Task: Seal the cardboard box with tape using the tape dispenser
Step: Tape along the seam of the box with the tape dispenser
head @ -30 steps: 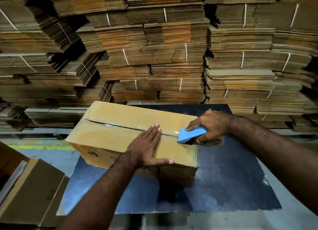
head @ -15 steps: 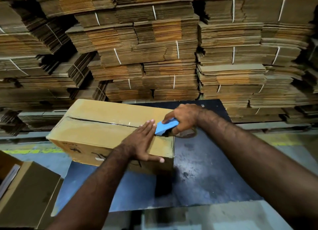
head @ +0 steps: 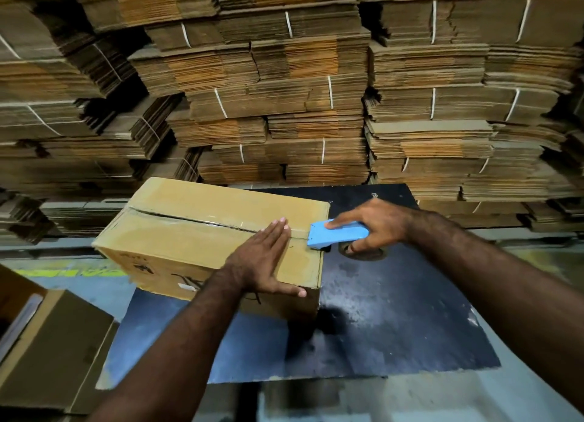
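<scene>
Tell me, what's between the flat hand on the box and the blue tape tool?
In the head view, only a short stretch of the box's top with shiny tape over the seam lies between the left hand and the tape dispenser.

Blue tape dispenser (head: pixel 337 234) at closed cardboard box (head: pixel 202 232) edge

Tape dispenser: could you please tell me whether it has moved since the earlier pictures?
Yes. Against the cardboard box, the tape dispenser has slid rightward and now mostly overhangs the box's right edge.
</scene>
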### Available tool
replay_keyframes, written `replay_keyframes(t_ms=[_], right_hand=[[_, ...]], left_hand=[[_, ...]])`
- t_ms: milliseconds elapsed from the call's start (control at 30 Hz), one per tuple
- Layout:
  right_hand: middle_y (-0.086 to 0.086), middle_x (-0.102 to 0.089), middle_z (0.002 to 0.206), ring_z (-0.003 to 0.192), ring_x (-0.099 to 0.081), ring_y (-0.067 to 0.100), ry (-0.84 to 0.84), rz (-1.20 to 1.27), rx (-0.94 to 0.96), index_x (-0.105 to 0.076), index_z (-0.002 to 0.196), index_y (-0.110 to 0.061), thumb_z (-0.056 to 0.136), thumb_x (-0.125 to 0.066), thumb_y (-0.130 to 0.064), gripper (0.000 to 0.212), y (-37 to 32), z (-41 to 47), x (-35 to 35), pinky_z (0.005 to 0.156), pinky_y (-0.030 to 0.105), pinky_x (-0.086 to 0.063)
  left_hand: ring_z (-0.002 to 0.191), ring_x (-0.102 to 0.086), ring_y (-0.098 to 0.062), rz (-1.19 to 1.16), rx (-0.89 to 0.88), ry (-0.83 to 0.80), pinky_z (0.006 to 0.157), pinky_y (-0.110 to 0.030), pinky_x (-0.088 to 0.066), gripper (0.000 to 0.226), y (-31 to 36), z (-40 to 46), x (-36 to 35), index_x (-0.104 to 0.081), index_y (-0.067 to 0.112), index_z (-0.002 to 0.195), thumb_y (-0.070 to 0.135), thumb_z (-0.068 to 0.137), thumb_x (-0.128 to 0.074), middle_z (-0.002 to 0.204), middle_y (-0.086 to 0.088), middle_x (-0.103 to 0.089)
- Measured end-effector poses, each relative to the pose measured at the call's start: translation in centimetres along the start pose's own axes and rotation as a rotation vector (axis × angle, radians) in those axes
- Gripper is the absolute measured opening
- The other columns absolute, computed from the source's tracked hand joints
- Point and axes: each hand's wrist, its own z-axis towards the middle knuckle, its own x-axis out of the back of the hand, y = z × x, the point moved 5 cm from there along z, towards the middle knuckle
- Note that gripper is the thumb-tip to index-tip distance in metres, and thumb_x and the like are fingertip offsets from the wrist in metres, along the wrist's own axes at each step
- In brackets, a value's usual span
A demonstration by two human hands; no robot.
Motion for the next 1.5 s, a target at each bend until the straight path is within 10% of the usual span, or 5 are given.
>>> replay_keyframes(t_ms=[200,633,1033,1233,1500], right_hand=[[-0.007,-0.054,0.098,0.082,-0.051,0.011,-0.030,-0.082,-0.016,-0.044,0.141,-0.045,0.085,-0.062,-0.052,0.060,-1.5,1.2,1.1,0.074,0.028,-0.044],[0.000,-0.058,0.131,0.085,-0.046,0.011,0.037,0.007,-0.007,-0.040,0.146,-0.042,0.082,-0.061,-0.054,0.068,1.5,-2.2,-0.9,0.072,0.020,-0.033],[0.003,-0.065,0.111,0.073,-0.046,0.007,0.154,0.036,-0.018,-0.041,0.143,-0.045,0.082,-0.057,-0.057,0.064,4.1,-6.3,-2.1,0.061,0.004,-0.028],[0.002,-0.066,0.117,0.086,-0.054,0.011,0.069,-0.034,-0.038,-0.039,0.145,-0.047,0.072,-0.036,-0.071,0.076,4.2,-5.5,-2.4,0.075,0.023,-0.044],[-0.010,-0.061,0.092,0.077,-0.055,0.011,-0.045,-0.095,-0.063,-0.051,0.139,-0.039,0.086,-0.059,-0.051,0.055,0.9,-1.7,-1.8,0.069,0.024,-0.045]], left_hand=[[0.154,0.013,-0.021,-0.008,-0.081,0.014,0.122,-0.034,0.010,0.142,2.6,0.8,0.5,0.007,0.007,0.158,0.101,0.060,-0.033,0.165,-0.011,0.018],[0.153,0.015,-0.026,0.010,-0.074,0.059,0.126,-0.043,0.000,0.143,3.0,0.8,0.2,0.008,0.004,0.157,0.102,0.060,-0.027,0.165,-0.016,0.018],[0.154,0.014,-0.024,0.000,-0.126,0.049,0.126,-0.041,-0.006,0.136,5.6,3.0,-0.3,0.008,0.003,0.157,0.098,0.066,-0.027,0.165,-0.016,0.016],[0.152,0.019,-0.024,0.017,-0.147,0.054,0.123,-0.034,0.011,0.137,5.5,2.7,-0.2,0.010,0.002,0.157,0.093,0.070,-0.042,0.163,-0.017,0.022],[0.150,0.024,-0.025,0.043,-0.180,0.010,0.125,-0.037,0.005,0.139,5.7,3.0,0.0,0.014,0.002,0.156,0.087,0.063,-0.044,0.162,-0.015,0.027]])
